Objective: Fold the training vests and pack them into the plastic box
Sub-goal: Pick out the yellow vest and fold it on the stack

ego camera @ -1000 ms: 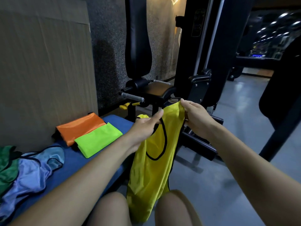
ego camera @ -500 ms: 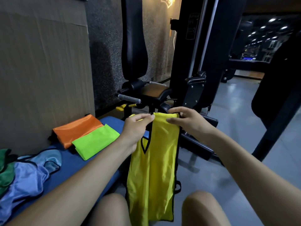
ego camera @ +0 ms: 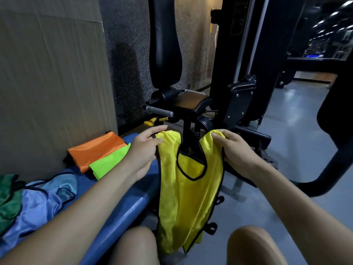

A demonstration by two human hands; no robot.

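Observation:
A yellow training vest (ego camera: 187, 199) with black trim hangs spread out in front of me, between my knees. My left hand (ego camera: 143, 150) grips its left shoulder strap and my right hand (ego camera: 235, 150) grips its right shoulder strap. On the blue bench (ego camera: 118, 213) to my left lie a folded orange vest (ego camera: 95, 150) and a folded lime green vest (ego camera: 108, 163). Nearer me sit an unfolded light blue vest (ego camera: 38, 203) and a dark green vest (ego camera: 7, 199). No plastic box is in view.
A black gym machine (ego camera: 191, 104) with a padded seat and upright back pad stands straight ahead. A brown board (ego camera: 53, 77) leans against the wall behind the bench. Grey floor (ego camera: 286, 121) stretches to the right, past a black curved frame (ego camera: 334, 169).
My hands have moved apart, pulling the two shoulder straps away from each other, so the bunched yellow vest now hangs open with its neckline showing.

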